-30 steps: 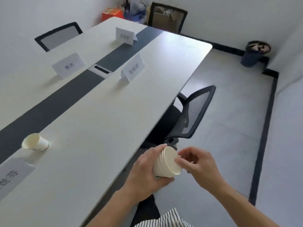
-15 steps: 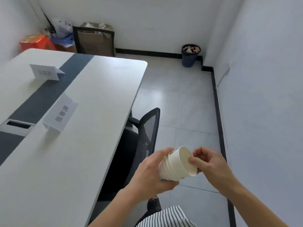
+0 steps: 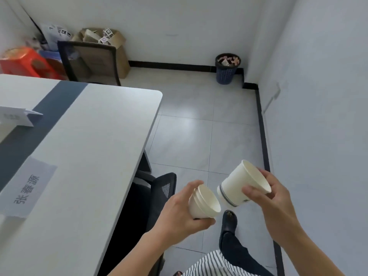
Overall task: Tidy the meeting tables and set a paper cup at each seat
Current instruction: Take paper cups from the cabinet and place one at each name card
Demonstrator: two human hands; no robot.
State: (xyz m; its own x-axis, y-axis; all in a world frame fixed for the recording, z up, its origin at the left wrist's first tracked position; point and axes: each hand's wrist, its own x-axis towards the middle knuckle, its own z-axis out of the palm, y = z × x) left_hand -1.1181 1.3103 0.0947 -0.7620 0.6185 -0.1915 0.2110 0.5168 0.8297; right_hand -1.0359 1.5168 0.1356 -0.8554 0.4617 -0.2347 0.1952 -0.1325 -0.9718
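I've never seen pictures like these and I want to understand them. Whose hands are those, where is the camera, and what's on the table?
Those are a person's two bare hands; there is no machine. The camera sits on the person's head and looks forward and down, so you see roughly what they see. The left hand grips a small stack of paper cups, nested one inside another. The fingers of the right hand pinch a single paper cup by its rim, tilted, close to the stack. On the left is a white table with a dark stripe. On it are a near name card and a far name card. No cup stands on the part of the table you can see. A black chair is pushed in at the table's edge, and a bin stands in the far corner.
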